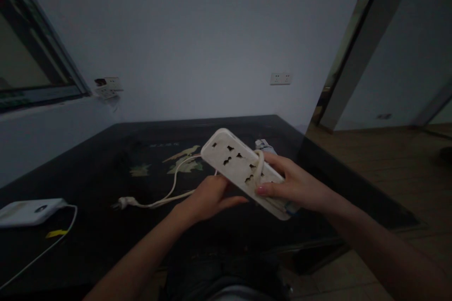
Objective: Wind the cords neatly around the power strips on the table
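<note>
My off-white power strip (243, 164) slants down rightward above the dark counter (106, 160), its sockets (228, 161) dark-slotted, a pale loop (260, 165) round its right half. From the left: a white device (35, 211), a plug (124, 202), my left fingers (233, 203), whose grip behind the strip I cannot tell, then my right fingers (273, 190), clamping strip and loop, partly covering its right end

Two hands in play, left hand (212, 199) and right hand (293, 182), and it's one power strip (237, 163) in the grip, one cord loop (260, 165) across it! Left of the grip, one plug (124, 202); further left, one white device (28, 211), one yellow tag (55, 233)! One table (109, 150) under the grip; beyond it, one wall plate (280, 79) rightward, apparently two leftward!
</note>
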The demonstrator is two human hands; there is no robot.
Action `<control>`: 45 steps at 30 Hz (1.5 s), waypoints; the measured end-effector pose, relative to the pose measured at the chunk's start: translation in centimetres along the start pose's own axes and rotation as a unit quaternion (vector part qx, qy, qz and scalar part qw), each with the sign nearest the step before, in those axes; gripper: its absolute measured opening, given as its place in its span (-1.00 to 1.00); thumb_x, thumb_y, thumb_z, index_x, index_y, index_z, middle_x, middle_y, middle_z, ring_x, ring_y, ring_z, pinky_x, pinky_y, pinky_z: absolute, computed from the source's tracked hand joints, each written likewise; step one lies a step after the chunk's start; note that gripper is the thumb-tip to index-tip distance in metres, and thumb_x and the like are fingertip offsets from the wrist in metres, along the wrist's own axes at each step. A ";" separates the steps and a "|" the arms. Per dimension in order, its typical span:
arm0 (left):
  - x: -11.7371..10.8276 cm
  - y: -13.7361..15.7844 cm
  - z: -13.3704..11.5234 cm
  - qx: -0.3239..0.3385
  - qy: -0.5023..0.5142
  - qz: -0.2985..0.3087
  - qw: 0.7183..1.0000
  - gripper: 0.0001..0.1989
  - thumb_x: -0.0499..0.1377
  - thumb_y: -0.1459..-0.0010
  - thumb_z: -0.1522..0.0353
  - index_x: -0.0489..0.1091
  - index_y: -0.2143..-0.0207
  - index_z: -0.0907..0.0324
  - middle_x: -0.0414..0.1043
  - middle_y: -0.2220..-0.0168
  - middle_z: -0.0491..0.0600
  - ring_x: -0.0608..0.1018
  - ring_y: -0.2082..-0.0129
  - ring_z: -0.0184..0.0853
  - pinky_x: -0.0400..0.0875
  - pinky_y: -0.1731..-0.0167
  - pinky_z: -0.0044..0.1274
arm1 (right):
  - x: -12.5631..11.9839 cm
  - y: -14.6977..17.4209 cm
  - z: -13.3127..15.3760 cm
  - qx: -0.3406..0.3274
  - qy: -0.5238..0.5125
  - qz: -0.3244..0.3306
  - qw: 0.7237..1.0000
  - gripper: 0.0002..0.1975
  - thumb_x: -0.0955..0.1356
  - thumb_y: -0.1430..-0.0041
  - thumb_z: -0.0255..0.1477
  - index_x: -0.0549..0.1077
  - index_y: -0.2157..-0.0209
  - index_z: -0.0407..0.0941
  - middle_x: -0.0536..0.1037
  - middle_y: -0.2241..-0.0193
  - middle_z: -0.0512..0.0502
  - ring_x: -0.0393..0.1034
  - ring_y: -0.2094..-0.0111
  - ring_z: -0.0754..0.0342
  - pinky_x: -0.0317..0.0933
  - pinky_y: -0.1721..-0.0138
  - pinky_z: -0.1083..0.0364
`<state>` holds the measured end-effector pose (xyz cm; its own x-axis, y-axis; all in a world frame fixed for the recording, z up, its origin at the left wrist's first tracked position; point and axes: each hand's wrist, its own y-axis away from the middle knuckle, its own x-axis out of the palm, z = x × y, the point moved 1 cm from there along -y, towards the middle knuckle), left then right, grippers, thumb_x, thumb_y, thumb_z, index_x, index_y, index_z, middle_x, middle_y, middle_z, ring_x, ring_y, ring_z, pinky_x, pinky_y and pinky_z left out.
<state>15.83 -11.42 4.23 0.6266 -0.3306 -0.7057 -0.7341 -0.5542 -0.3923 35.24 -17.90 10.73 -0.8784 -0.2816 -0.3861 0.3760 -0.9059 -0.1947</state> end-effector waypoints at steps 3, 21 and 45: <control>-0.4 1.0 0.1 -0.038 -0.141 0.017 0.989 -0.71 -0.03 -0.28 0.33 0.34 0.03 0.22 0.54 0.20 0.09 0.59 0.25 -0.19 0.46 0.25 -0.40 | -1.0 -0.1 -0.4 0.006 -0.003 -0.039 0.999 -0.61 0.42 -0.01 -0.23 0.36 0.17 -0.15 0.49 0.34 -0.05 0.40 0.36 0.08 0.29 0.40 0.13; -4.0 3.7 -1.8 0.107 -0.455 -0.079 0.881 -0.70 -0.01 -0.29 0.32 0.38 0.46 0.19 0.38 0.59 -0.10 0.43 0.62 -0.38 0.18 0.61 -0.58 | -4.0 -0.7 -7.6 0.146 -0.009 -0.030 0.989 -0.53 0.40 -0.04 -0.17 0.32 0.12 -0.18 0.49 0.35 -0.08 0.43 0.45 0.11 0.33 0.49 0.14; -6.0 -4.0 -2.0 0.217 -0.302 0.231 0.899 -0.81 0.17 -0.17 0.26 0.48 0.40 0.17 0.52 0.44 -0.06 0.49 0.48 -0.41 0.13 0.57 -0.58 | 3.6 -3.3 -4.5 0.044 0.569 0.172 0.803 -0.45 0.37 -0.09 -0.14 0.30 -0.06 -0.11 0.59 0.23 -0.29 0.51 0.23 -0.26 0.28 0.36 0.01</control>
<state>15.55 -8.77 11.23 0.0698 0.0983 -0.9927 -0.9946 -0.0703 -0.0769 32.19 -14.49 5.94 0.1295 -0.0946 -0.9871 0.4721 -0.8695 0.1453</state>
